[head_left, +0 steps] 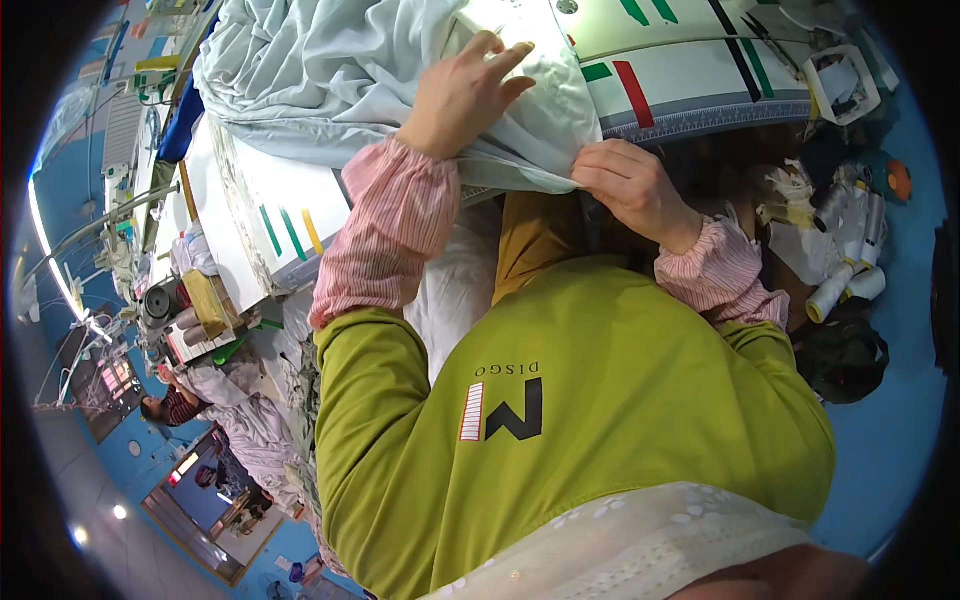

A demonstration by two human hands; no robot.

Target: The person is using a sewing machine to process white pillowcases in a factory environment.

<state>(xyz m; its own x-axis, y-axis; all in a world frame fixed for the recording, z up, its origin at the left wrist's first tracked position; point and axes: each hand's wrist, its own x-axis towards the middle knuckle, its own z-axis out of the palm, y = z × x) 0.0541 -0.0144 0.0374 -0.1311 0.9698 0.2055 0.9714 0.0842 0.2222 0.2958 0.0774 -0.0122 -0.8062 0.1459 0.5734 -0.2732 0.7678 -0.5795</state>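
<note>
A large pale blue-white cloth (310, 70) lies bunched over the far left of the white worktable and spreads flatter toward the middle. My left hand (462, 98) rests over the flatter part, index finger and thumb stretched apart, with no cloth gripped between them. At the table's near edge my right hand (632, 188) pinches the cloth's hanging corner between thumb and fingers. Both forearms wear pink striped sleeve covers. A bright patch of light falls on the cloth beyond my left hand.
Along the table's front edge runs a measuring tape (720, 122), with coloured tape strips (634, 92) on the top. A dark pointed tool (772, 45) and a white box (842, 85) sit far right. Thread cones (848, 280) stand at right; another person (185, 402) works at far left.
</note>
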